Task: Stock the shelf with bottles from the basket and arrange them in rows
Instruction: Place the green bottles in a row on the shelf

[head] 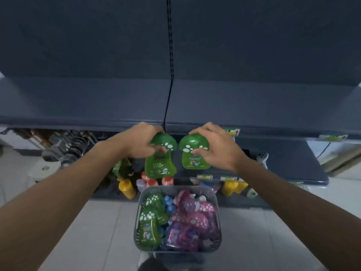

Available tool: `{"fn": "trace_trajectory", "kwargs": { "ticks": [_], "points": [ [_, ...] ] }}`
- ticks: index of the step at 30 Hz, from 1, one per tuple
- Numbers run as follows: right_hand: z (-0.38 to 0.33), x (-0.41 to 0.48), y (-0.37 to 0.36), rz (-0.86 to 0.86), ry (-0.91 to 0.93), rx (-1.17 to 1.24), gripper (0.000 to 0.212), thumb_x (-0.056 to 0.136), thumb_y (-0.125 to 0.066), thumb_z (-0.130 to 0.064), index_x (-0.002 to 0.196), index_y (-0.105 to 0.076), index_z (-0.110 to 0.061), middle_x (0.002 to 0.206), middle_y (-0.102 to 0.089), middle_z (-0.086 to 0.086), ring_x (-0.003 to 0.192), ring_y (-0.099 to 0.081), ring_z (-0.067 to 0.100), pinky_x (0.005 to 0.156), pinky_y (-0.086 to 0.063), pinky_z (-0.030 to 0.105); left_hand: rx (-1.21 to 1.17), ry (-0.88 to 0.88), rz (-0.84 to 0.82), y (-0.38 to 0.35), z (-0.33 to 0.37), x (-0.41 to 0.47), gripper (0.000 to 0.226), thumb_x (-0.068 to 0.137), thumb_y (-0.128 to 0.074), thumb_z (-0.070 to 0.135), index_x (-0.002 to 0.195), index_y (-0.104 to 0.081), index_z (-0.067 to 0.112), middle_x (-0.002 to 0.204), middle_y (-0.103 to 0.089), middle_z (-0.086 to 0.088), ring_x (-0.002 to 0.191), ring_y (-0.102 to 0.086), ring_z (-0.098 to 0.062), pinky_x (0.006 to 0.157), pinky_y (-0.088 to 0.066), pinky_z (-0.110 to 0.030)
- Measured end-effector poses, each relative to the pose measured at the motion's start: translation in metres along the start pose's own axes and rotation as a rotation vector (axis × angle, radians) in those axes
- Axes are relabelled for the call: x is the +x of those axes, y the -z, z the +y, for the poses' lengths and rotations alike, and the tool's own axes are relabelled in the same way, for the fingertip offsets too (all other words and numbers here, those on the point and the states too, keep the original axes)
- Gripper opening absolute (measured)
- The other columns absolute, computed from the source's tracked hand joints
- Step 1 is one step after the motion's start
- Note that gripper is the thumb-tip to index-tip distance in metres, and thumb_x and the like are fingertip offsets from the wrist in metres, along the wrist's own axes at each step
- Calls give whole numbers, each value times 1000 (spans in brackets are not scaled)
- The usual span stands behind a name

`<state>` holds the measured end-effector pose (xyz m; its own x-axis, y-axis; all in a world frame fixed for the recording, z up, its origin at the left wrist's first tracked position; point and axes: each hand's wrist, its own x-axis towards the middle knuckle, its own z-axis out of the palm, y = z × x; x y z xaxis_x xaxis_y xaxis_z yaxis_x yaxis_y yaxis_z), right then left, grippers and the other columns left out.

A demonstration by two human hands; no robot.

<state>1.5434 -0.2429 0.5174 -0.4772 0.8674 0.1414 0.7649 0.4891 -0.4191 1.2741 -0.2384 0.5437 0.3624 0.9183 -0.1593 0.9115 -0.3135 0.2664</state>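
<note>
Two green bottles are in our hands, one each, held up at the front edge of the empty shelf [254, 106], above the basket [216, 196]. We judge the risk to be a slip: both are gripped only by their rounded caps, so a bottle could twist loose or topple once set down. Our left hand [140, 141] clasps the left bottle [160, 165] at the cap, its body hanging below the fingers; our right hand [213, 145] wraps the right bottle [193, 153] likewise.
</note>
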Motion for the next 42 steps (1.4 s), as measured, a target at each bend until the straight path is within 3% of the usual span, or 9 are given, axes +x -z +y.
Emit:
{"fn": "trace_trajectory", "kwargs": {
  "ticks": [3, 8, 12, 17, 20, 26, 31, 42],
  "points": [
    [-2, 5, 37, 91, 15, 12, 50, 84, -75, -37, 131, -57, -32, 117, -52, -8, 117, -49, 14, 104, -41, 34, 5, -9, 66, 39, 13, 6, 48, 83, -69, 60, 117, -60, 27, 92, -66, 8, 89, -64, -19, 77, -54, -37],
    [2, 21, 79, 204, 18, 7, 52, 83, -76, -37, 131, -57, -31, 114, -52, -11, 113, -50, 11, 101, -42, 30, 14, -32, 170, 87, 26, 32, 52, 80, -71, 62, 118, -62, 28, 101, -67, 7, 94, -63, -16, 84, -56, -42],
    [10, 39, 96, 225, -16, -44, 59, 83, -77, -37, 135, -56, -18, 120, -53, -6, 116, -51, 15, 98, -38, 25, 37, -36, 272, 109, 27, 62, 61, 80, -75, 58, 129, -63, 23, 117, -57, 2, 107, -56, -19, 95, -50, -38],
    [20, 63, 99, 211, -37, -12, 51, 84, -77, -34, 129, -59, -20, 117, -52, -8, 113, -52, 13, 101, -42, 31, -41, 5, 367, 120, 19, 108, 69, 75, -83, 52, 134, -61, 23, 125, -64, 0, 116, -60, -19, 100, -49, -33],
    [30, 84, 97, 213, -56, 4, 51, 86, -75, -36, 132, -58, -22, 120, -52, -10, 115, -51, 11, 102, -41, 30, -137, 36, 403, 123, 11, 143, 63, 70, -88, 48, 124, -65, 24, 116, -68, 5, 109, -63, -15, 96, -54, -34],
    [43, 138, 85, 245, -80, -34, 49, 85, -72, -41, 131, -58, -27, 120, -53, -16, 111, -53, 9, 91, -48, 34, -231, 38, 424, 124, -13, 220, 58, 65, -92, 43, 117, -71, 27, 107, -71, 8, 102, -65, -12, 93, -56, -37],
    [56, 179, 74, 266, -87, -26, 49, 83, -76, -35, 128, -61, -22, 116, -55, -14, 104, -57, 10, 83, -51, 36, -236, 50, 394, 125, -30, 278, 62, 60, -95, 43, 117, -73, 30, 102, -72, 8, 99, -66, -13, 91, -57, -34],
    [64, 239, 51, 269, -144, -14, 46, 83, -76, -34, 125, -59, -28, 115, -54, -15, 97, -59, 12, 75, -49, 34, -314, 74, 309, 122, -57, 325, 70, 55, -97, 42, 120, -73, 32, 118, -72, 1, 115, -62, -17, 101, -52, -37]
  ]
}}
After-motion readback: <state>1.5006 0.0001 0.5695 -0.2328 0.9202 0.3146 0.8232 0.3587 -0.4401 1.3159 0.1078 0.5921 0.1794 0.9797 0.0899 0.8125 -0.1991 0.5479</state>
